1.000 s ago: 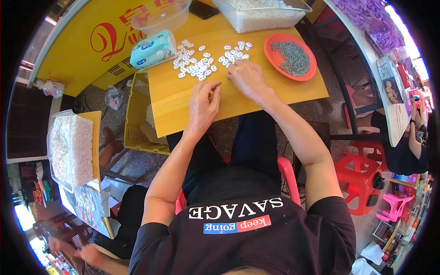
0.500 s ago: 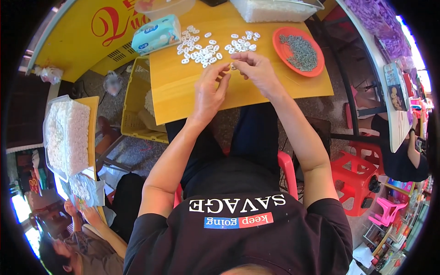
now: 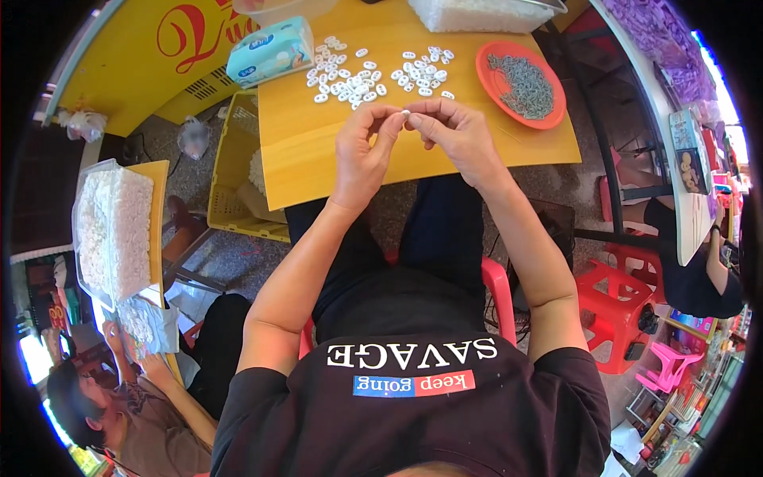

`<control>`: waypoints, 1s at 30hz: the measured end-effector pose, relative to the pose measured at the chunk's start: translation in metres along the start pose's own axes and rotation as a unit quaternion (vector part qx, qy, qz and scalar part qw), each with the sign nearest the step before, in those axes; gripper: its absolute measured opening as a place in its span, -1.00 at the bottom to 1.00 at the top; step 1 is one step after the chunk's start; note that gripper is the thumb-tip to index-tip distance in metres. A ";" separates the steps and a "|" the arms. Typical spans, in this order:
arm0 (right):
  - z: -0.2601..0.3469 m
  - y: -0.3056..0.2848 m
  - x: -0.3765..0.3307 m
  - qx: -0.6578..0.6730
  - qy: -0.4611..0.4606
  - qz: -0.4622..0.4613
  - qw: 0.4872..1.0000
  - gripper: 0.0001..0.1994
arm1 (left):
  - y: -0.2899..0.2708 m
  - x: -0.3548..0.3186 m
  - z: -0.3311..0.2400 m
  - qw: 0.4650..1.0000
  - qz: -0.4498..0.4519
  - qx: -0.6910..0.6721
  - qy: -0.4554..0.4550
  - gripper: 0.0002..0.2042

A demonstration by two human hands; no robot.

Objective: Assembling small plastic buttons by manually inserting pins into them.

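Between pinched fingers [image 3: 423,124], a white piece [image 3: 405,113]

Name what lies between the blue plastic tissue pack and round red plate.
White oval pieces, in two groups on the yellow tabletop, in the head view.

Teal tissue pack [image 3: 272,51], crumpled clear bag [image 3: 194,137] on the floor, red stool [image 3: 626,319], pink stool [image 3: 674,355]

White lettering [image 3: 412,350] and a blue-and-red label [image 3: 413,384] mark the shirt [image 3: 413,429], red script [image 3: 184,38] the yellow panel [image 3: 131,71], a blue label [image 3: 261,42] the tissue pack [image 3: 278,60].
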State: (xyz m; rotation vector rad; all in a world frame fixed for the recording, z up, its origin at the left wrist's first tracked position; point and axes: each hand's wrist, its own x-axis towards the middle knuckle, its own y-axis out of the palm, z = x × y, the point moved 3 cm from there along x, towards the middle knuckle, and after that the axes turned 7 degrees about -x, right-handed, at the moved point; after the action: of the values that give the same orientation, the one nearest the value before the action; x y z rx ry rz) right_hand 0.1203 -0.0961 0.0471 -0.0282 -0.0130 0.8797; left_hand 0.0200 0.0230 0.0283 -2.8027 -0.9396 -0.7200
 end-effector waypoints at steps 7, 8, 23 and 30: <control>0.008 0.001 -0.011 -0.061 -0.044 -0.050 0.996 -0.80 | 0.007 -0.006 0.004 0.922 -0.012 -0.295 -0.250 -0.83; 0.008 0.000 -0.011 -0.062 -0.044 -0.051 0.996 -0.80 | 0.008 -0.007 0.004 0.902 -0.012 -0.328 -0.281 -0.83; -0.003 -0.012 -0.011 -0.151 -0.049 -0.017 0.987 -0.84 | 0.005 0.000 0.003 0.891 0.095 -0.218 -0.387 -0.79; -0.007 -0.004 -0.026 -0.090 -0.045 -0.088 0.991 -0.86 | 0.005 -0.005 0.004 0.889 0.087 -0.245 -0.378 -0.81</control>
State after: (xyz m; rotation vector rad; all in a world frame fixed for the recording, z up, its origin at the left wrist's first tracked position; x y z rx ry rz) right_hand 0.1067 -0.1188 0.0403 -0.1533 -0.1773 0.7004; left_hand 0.0216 0.0170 0.0230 -3.6454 -0.5989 0.2561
